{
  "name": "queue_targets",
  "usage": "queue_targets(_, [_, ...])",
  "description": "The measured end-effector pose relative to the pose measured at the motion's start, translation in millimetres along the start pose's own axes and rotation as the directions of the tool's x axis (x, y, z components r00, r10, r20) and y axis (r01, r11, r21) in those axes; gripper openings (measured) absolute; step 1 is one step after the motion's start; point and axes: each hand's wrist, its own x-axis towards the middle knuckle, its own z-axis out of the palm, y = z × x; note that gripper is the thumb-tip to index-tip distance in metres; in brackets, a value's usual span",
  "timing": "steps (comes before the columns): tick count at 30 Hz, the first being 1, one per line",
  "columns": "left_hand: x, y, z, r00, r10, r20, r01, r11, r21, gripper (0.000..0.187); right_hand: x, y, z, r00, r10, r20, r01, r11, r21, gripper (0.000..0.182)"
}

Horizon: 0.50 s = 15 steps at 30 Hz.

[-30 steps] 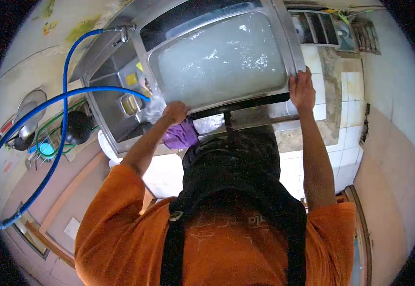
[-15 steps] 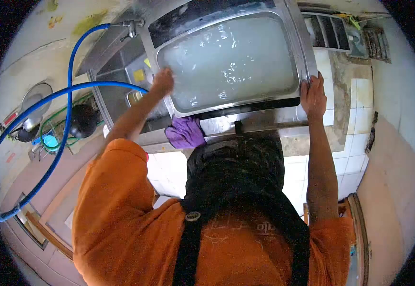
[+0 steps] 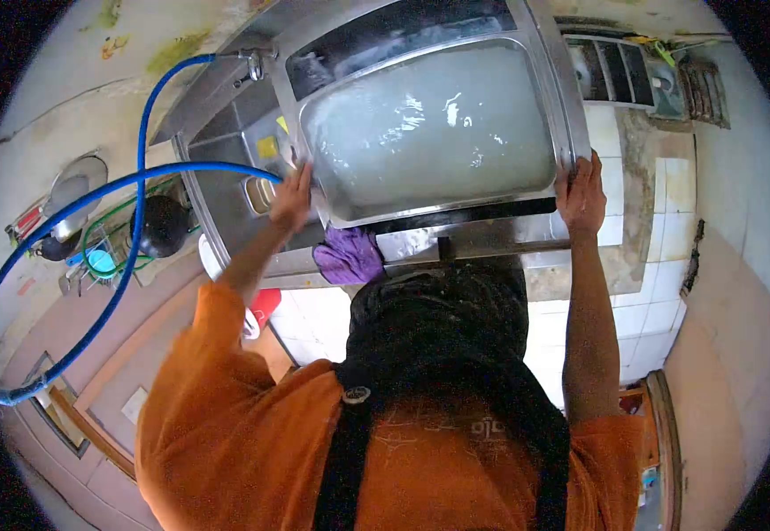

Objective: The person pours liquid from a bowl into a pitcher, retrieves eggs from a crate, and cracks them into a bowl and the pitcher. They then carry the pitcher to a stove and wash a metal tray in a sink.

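Observation:
A large rectangular metal tub (image 3: 438,202) holds cloudy water (image 3: 429,133) with ripples on its surface. My left hand (image 3: 292,196) is at the tub's left rim, its fingers closed against the edge. Across the water, my right hand (image 3: 582,196) grips the metal edge at the right side, fingers hooked over it. A blue hose (image 3: 199,166) runs in from the left and passes out of sight by my left hand; its end is hidden. Below that hand, a crumpled purple cloth (image 3: 348,255) lies on the front ledge.
Left of the tub is a metal sink basin (image 3: 217,159) with a yellow sponge (image 3: 267,147) and a tap (image 3: 250,66) at the back. Pans (image 3: 159,226) and utensils hang on the left wall. A dark slatted rack (image 3: 611,71) stands at the back right.
My left hand has moved from above the tub's left side down and outward to its rim. The ripples have changed and spread out. My right hand stays at the right edge.

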Motion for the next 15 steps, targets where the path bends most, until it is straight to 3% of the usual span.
queue_targets(2, [-30.1, 16.8, 26.3, 0.989, -0.121, -0.081, 0.104, 0.976, -0.189, 0.065, 0.4, -1.3, -0.1, 1.000, 0.013, -0.009, -0.013, 1.000, 0.007, 0.041])
queue_targets(3, [-27.1, 33.6, 19.6, 0.990, -0.112, -0.083, 0.095, 0.978, -0.186, 0.065, 0.2, -1.4, -0.6, 1.000, 0.003, -0.010, -0.003, 1.000, 0.001, 0.042])
queue_targets(5, [-13.4, 69.0, 3.0, 0.903, -0.338, -0.265, 0.211, 0.887, -0.412, 0.062, 1.4, -1.5, 0.9, 1.000, 0.001, -0.010, -0.001, 1.000, -0.016, 0.043])
queue_targets(8, [14.4, 51.6, 33.1, 0.851, -0.369, -0.373, 0.251, 0.911, -0.328, 0.060, 0.5, 1.4, 4.6, 0.999, -0.038, -0.026, 0.037, 0.999, -0.041, 0.045])
queue_targets(10, [33.7, 40.4, 18.1, 0.816, -0.407, -0.410, 0.248, 0.888, -0.388, 0.055, 1.8, -1.1, 4.8, 0.997, -0.067, -0.039, 0.065, 0.997, -0.040, 0.045])
queue_targets(13, [34.7, 46.5, 2.9, 0.886, -0.362, -0.289, 0.265, 0.908, -0.323, 0.050, -1.9, -0.2, 2.2, 1.000, -0.020, 0.015, 0.020, 1.000, -0.016, 0.046])
queue_targets(15, [-5.8, 67.8, 38.2, 0.976, -0.045, -0.211, 0.019, 0.992, -0.123, 0.045, -1.3, 1.8, 7.3, 0.998, -0.056, -0.023, 0.055, 0.997, -0.060, 0.045])
